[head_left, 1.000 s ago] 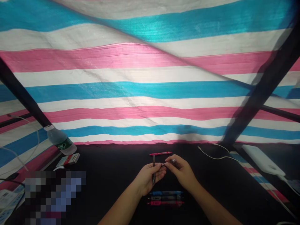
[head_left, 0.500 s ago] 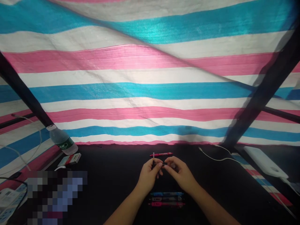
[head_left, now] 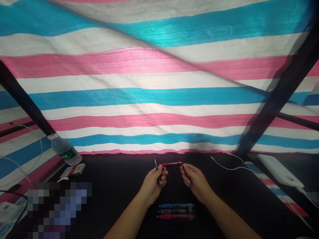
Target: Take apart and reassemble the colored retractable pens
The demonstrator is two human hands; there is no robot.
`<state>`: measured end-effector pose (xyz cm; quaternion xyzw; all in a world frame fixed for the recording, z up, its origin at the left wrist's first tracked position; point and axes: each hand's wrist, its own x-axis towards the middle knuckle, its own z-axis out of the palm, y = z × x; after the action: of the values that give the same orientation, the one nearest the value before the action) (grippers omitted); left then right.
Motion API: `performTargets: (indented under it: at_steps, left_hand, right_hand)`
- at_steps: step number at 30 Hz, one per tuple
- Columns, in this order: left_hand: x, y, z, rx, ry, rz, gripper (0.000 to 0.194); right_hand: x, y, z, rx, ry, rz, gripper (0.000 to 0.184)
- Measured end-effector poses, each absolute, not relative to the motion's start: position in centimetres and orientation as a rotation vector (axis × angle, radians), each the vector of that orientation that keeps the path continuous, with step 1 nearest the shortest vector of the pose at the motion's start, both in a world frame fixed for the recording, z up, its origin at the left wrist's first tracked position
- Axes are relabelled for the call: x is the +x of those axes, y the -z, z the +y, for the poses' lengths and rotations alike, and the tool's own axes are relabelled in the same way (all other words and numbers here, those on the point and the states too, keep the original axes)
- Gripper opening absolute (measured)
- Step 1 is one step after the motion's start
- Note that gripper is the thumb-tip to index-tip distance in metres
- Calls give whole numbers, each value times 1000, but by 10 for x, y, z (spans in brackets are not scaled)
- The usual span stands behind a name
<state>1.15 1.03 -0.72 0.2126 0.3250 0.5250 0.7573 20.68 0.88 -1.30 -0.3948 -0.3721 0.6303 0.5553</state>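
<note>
My left hand (head_left: 153, 186) is closed round a slim dark pen part with a pale thin end (head_left: 156, 163) that sticks up above the thumb. Most of that part is hidden by the fingers. To its right, my right hand (head_left: 195, 181) is closed with thumb and forefinger pinched together; whatever is in them is too small to make out. Behind the fingertips a red pen (head_left: 171, 164) lies on the black table (head_left: 117, 199). Nearer me, between the forearms, lie a blue pen (head_left: 176, 206), a dark pen (head_left: 176, 211) and a pink pen (head_left: 175, 217), side by side.
On the left are a tilted water bottle (head_left: 65, 151), a small box (head_left: 72, 170) and a power strip (head_left: 10, 219). A white power bank (head_left: 280, 171) with cables stands at right. Striped sheeting (head_left: 154, 96) hangs behind, with dark frame poles (head_left: 276, 101) at both sides.
My hands have moved apart from each other, opening a gap between the fingertips. The pale-ended part has shifted left with my left hand and now leans slightly. The pens keep their places.
</note>
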Motion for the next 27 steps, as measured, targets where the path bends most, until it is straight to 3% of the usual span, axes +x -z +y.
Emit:
performTargets:
  at_steps: [10,27]
  left_hand:
    - [18,11,5,891,-1185,865,40]
    - [19,14,7,1059,-1222,936,41]
  right_hand:
    - [199,11,-1,-1134,-1110,-1298,42]
    - [203,13,-1,-1172,-895,-1525,26]
